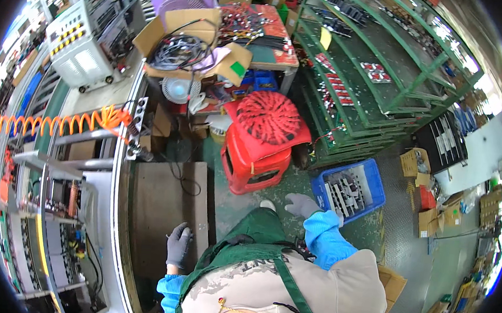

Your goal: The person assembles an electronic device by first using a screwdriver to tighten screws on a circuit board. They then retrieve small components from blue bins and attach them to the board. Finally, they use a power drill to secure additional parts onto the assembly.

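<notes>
My left hand [179,245], in a grey glove, hangs over a flat brown board [169,209] beside the workbench line. Its fingers are loosely bent and apart, with nothing between them. My right hand [303,206], gloved in grey with a blue sleeve, reaches out near the left edge of a blue plastic crate [380,192]. Its fingers are apart and I see nothing in them. Several grey metal parts [346,195] lie inside the crate. Ahead of me stands a red plastic stool [256,168] with a round red woven cushion [269,117] on top.
A green shelf rack [371,101] stands at the right. Ahead, an open carton of black cables [179,52] sits beside a red-topped table [265,32]. An orange coiled hose [61,121] crosses the conveyor line at left, near a grey machine [86,58]. Small cartons [427,221] lie at far right.
</notes>
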A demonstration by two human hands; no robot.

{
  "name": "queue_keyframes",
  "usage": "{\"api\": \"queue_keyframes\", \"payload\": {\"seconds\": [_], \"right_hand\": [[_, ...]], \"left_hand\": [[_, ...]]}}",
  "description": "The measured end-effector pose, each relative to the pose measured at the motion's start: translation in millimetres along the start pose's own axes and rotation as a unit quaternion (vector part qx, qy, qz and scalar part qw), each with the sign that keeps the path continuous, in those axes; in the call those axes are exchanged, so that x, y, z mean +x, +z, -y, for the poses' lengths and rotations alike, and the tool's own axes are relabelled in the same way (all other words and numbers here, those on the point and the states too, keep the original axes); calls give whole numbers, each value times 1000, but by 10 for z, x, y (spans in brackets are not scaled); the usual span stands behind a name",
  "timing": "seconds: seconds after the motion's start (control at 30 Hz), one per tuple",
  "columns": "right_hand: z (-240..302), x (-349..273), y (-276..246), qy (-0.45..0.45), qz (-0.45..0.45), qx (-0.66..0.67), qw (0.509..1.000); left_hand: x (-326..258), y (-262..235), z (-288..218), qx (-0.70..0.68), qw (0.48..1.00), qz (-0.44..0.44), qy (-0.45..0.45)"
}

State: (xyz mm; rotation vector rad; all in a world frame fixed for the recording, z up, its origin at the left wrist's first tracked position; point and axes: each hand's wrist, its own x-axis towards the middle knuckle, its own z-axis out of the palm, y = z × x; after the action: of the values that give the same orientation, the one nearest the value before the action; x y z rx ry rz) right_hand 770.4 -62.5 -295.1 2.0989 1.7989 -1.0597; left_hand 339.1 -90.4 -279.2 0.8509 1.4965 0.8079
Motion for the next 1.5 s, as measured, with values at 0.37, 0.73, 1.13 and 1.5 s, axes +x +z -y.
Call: {"api": "queue_keyframes", "payload": {"seconds": [0.37, 0.73, 1.13, 1.5], "right_hand": [[-1175, 503, -2146, -30, -235, 183, 954], [-1137, 3174, -4923, -177, -123, 806, 551], [-1218, 4366, -5781, -146, -207, 906, 338], [-1194, 4356, -5792, -141, -260, 892, 343]], "left_hand": [[981, 1856, -382, 12, 996, 79, -42], [1270, 3074, -985, 174, 982, 57, -48], [1321, 3122, -970, 218, 971, -26, -97], [1499, 3166, -942, 240, 968, 0, -74]]}}
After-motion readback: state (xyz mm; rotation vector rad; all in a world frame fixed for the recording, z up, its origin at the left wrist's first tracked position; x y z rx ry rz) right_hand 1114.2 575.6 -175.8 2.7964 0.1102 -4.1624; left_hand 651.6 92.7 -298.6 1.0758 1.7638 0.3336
